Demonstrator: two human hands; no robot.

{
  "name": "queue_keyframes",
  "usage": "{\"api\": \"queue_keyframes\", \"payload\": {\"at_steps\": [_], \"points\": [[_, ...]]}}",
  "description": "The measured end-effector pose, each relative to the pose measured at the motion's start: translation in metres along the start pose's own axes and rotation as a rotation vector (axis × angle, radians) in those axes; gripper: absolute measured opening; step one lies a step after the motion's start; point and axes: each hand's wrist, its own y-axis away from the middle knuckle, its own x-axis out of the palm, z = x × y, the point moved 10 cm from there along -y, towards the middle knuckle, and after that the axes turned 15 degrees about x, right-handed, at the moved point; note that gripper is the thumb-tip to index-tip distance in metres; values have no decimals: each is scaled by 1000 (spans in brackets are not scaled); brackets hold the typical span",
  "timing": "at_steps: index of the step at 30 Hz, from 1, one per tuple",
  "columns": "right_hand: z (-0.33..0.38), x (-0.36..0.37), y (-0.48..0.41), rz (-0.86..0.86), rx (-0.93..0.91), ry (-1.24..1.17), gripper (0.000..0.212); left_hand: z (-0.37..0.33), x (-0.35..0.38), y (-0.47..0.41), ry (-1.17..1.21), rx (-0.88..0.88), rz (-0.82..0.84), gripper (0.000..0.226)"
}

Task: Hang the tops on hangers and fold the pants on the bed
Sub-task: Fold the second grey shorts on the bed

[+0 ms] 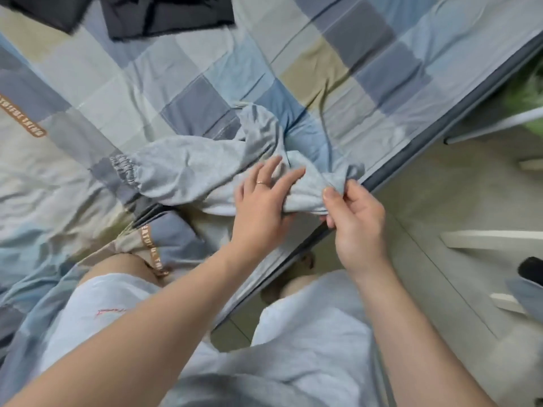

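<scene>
Grey pants [191,168] under flat left grip [261,207], edge pinched in right grip [355,218]; dark clothes [164,16] beyond on bed [205,69].

Pants [191,168]: soft knit cloth, light grey, matt, rumpled; cuff [125,171] w/ gathered elastic, puckered. Bed cover [205,54]: thin woven cloth, checked, matt, creased all over. Dark garments [164,16], upper left of frame: matt cloth, lie flatter; too blurred for weave. Floor [440,201], right side: pale tile, smooth w/ slight sheen. Ring [260,182] on left hand [261,207]: shiny metal, pinkish-gold. Shorts [88,312], lower left: pale matt cloth.
</scene>
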Motion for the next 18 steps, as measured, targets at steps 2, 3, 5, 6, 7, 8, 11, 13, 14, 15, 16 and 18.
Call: {"api": "queue_keyframes", "payload": {"at_steps": [2,3,5,6,7,8,11,13,14,15,16,18], "points": [[27,-17,21,40,1,10,23,-31,-18,1,-6,-18,-23,58],[42,-26,33,48,-3,25,22,-47,-29,3,14,-25,-25,51],[72,-42,58,55,-24,50,24,-78,-56,9,56,-75,-15,40],[88,-47,71,62,-32,61,24,-91,-70,13,64,-113,-3,37],[102,-50,83,78,-33,58,23,-102,-84,18,80,-140,5,33],[115,-51,94,98,-30,43,21,-113,-99,23,112,-160,-6,29],[152,-52,124,138,-70,62,9,-135,-146,37,285,-211,-106,26],[168,-49,141,171,-100,123,12,-141,-173,48,407,-258,-175,26],[172,-46,149,197,-104,161,18,-145,-186,55,462,-277,-212,26],[174,-42,157,223,-96,206,24,-148,-198,63,527,-288,-255,28],[173,-37,167,247,-79,257,32,-152,-211,71,605,-291,-300,28],[164,-22,187,320,-22,350,55,-164,-237,90,744,-277,-380,22]]}}
